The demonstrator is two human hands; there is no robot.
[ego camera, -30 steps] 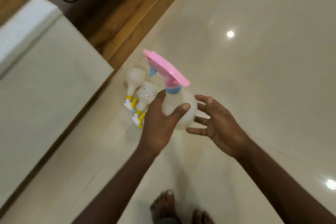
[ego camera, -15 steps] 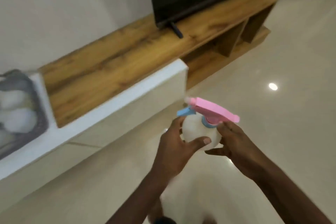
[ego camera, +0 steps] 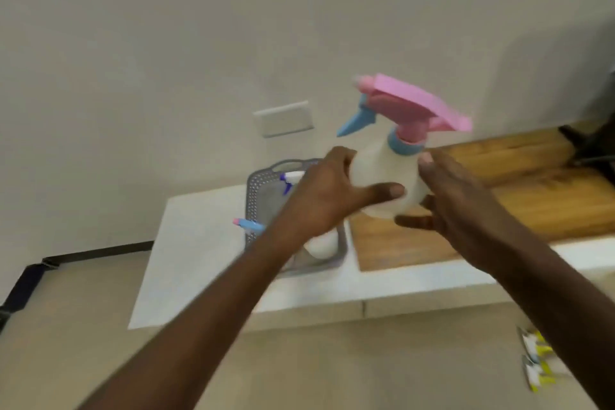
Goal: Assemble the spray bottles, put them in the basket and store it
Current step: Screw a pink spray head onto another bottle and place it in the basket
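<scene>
At frame centre, the assembled spray bottle (ego camera: 387,176) is gripped by the left hand (ego camera: 327,196) and steadied by the spread right hand (ego camera: 456,200), evidently for lowering into the grey basket (ego camera: 263,183) just below.

The basket (ego camera: 254,190) already holds bottles (ego camera: 319,245), crowding its inside. Left of the basket the white ledge (ego camera: 196,243) lies bare; right of it, the wooden shelf (ego camera: 519,210) is open.
</scene>
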